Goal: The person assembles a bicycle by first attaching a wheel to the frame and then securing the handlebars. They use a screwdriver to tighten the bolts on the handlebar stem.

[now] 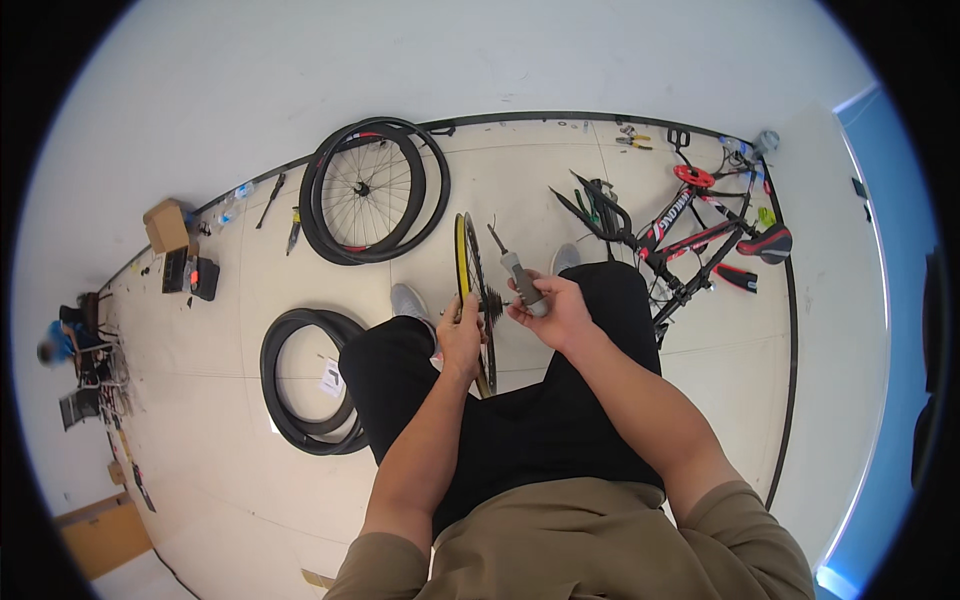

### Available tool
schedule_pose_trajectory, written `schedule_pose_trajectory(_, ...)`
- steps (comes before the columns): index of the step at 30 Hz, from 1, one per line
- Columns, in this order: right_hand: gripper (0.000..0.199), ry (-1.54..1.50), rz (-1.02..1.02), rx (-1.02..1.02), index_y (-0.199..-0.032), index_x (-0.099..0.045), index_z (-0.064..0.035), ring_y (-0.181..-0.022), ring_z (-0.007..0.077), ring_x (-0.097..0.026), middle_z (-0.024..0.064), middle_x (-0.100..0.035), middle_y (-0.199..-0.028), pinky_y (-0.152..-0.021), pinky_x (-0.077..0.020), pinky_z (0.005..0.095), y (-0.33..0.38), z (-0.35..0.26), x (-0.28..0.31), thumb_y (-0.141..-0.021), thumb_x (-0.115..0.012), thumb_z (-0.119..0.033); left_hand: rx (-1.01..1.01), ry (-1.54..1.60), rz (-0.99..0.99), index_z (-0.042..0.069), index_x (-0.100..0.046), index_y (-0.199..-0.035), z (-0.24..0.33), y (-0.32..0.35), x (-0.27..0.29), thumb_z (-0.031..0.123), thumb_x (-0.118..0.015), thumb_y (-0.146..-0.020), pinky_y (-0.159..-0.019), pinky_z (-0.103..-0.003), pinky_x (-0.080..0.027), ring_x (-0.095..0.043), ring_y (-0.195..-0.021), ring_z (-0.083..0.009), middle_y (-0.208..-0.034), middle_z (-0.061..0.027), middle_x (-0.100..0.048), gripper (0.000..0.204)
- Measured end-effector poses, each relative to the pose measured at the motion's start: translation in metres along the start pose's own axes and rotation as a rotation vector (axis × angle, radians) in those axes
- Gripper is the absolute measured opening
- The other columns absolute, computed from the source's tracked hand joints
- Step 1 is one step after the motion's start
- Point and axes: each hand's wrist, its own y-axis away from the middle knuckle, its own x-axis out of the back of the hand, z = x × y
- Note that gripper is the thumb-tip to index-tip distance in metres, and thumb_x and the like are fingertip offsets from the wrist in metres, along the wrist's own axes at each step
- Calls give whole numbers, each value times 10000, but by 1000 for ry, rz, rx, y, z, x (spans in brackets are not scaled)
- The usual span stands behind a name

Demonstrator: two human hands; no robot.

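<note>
A bicycle wheel [461,256] with a yellow strip around its rim stands upright between my knees, seen nearly edge-on. Its dark cassette [493,305] faces right. My left hand [461,335] grips the wheel's near-left side, fingers at the rim. In my right hand [562,312] is a grey hand tool [519,277] with a thick handle and a thin metal shaft pointing up and away. The tool is held just right of the wheel, close to the cassette. Whether its tip touches the spokes or rim, I cannot tell.
Another wheel with loose tires [362,190] lies ahead on the left. More black tires [290,390] lie by my left knee. A black and red bicycle frame [690,235] rests on the right. Pliers [633,142], a pump-like tool [270,200] and a cardboard box [166,226] lie along the wall.
</note>
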Motion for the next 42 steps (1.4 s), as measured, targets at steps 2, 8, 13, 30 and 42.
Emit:
schedule_pose_trajectory(2, 404, 51, 19, -19, -1241, -579, -29, -766, 236, -631, 134, -656, -1058, -876, -543, 460, -10, 5, 5, -857, -476, -106, 61, 56, -22, 76, -620, -996, 2, -2, 0, 280, -580, -1045, -540, -283, -445, -511, -583, -108, -715, 1, -558, 214)
schedule_pose_trajectory(8, 223, 356, 218, 7, -1065, -603, -61, -656, 160, -585, 52, -605, -864, -637, -525, 340, -12, 10, -4, -950, -594, -252, 19, -20, -104, 82, -621, -1136, -10, -7, 19, 323, -505, -1075, -617, -326, -513, -579, -648, -143, -805, -23, -604, 275)
schedule_pose_trajectory(13, 178, 608, 146, 17, -927, -610, -63, -632, 134, -557, 24, -585, -792, -538, -443, 321, -16, 27, -6, -909, -690, -220, 60, -73, -79, 72, -563, -1370, -4, 0, 15, 375, -504, -1073, -731, -337, -525, -635, -791, -163, -1000, -57, -668, 428)
schedule_pose_trajectory(30, 172, 288, -123, 48, -1116, -612, -71, -753, 90, -580, 0, -630, -904, -664, -501, 275, -48, 31, -3, -973, -656, -158, 148, -297, -23, -81, -555, -1376, -22, 31, 20, 25, -677, -895, -934, -307, -492, -644, -1070, -202, -1219, -150, -682, 507)
schedule_pose_trajectory(42, 250, 414, -26, 59, -1116, -616, -50, -724, 139, -587, 37, -641, -892, -648, -500, 300, -47, 39, 0, -871, -668, -45, 199, -261, -33, 11, -622, -1315, -28, 20, 19, 156, -658, -968, -769, -329, -498, -631, -890, -140, -1069, -41, -693, 378)
